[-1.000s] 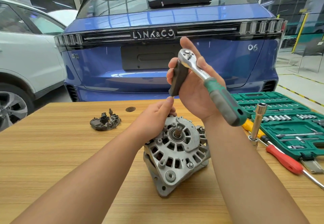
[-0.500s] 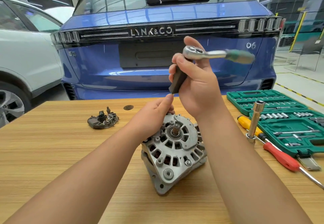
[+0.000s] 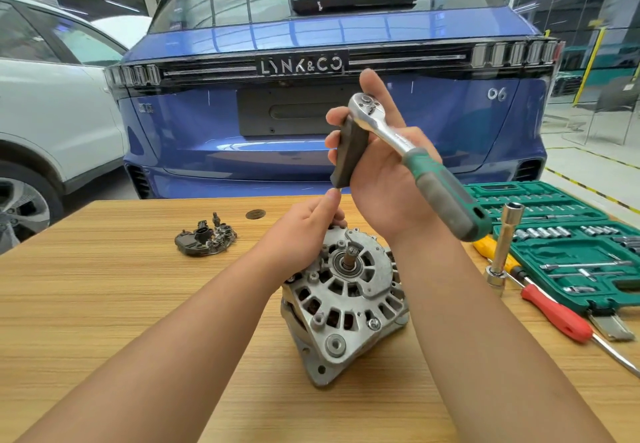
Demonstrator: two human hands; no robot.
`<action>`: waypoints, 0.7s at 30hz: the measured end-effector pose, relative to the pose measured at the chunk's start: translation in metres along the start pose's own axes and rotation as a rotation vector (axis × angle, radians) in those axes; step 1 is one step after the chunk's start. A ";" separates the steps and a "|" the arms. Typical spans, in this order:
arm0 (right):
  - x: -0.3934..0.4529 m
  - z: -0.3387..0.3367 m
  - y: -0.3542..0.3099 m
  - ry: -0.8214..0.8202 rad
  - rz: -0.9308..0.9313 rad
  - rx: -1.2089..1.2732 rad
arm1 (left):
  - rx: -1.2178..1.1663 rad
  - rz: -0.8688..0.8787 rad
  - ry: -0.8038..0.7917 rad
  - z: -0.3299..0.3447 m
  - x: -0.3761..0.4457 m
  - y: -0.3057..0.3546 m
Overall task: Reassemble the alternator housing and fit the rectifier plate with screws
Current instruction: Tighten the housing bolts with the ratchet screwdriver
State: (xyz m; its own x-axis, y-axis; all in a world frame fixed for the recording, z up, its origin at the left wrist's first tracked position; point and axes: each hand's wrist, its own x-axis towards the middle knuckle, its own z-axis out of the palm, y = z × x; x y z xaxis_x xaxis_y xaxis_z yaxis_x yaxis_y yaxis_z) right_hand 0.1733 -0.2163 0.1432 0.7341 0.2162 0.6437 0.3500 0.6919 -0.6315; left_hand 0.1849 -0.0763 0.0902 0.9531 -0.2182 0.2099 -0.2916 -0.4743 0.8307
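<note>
The silver alternator housing (image 3: 346, 300) stands tilted on the wooden table (image 3: 104, 304), shaft end facing me. My left hand (image 3: 304, 231) grips its upper rear edge. My right hand (image 3: 377, 165) is raised above it and holds a ratchet wrench (image 3: 415, 162) with a green and grey handle, together with a long dark socket (image 3: 349, 155) fixed under the ratchet head. The handle points down to the right. The dark rectifier plate (image 3: 206, 239) lies by itself on the table to the left.
A green socket set case (image 3: 568, 245) lies open at the right. In front of it are a red-handled screwdriver (image 3: 557, 314), a yellow-handled one (image 3: 485, 245) and an upright long socket (image 3: 504, 245). A blue car (image 3: 311, 113) stands just behind the table.
The ratchet handle has swung from pointing right and level back down to the lower right. My left hand stays on the housing.
</note>
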 end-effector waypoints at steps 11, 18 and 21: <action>0.005 0.005 0.006 0.209 -0.032 -0.121 | 0.023 0.011 0.001 -0.001 -0.001 0.000; 0.014 0.014 0.007 0.389 -0.028 -0.248 | 0.129 0.013 -0.022 -0.002 0.001 0.003; 0.010 0.010 0.008 0.220 -0.067 -0.155 | 0.112 -0.020 -0.028 -0.002 0.002 0.004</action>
State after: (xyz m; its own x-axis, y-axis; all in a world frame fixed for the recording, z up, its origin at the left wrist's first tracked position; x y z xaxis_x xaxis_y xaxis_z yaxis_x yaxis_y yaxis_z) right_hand 0.1777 -0.2018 0.1494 0.8089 0.0072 0.5879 0.4745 0.5824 -0.6600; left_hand 0.1863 -0.0773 0.0949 0.9567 -0.2303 0.1780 -0.2810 -0.5710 0.7714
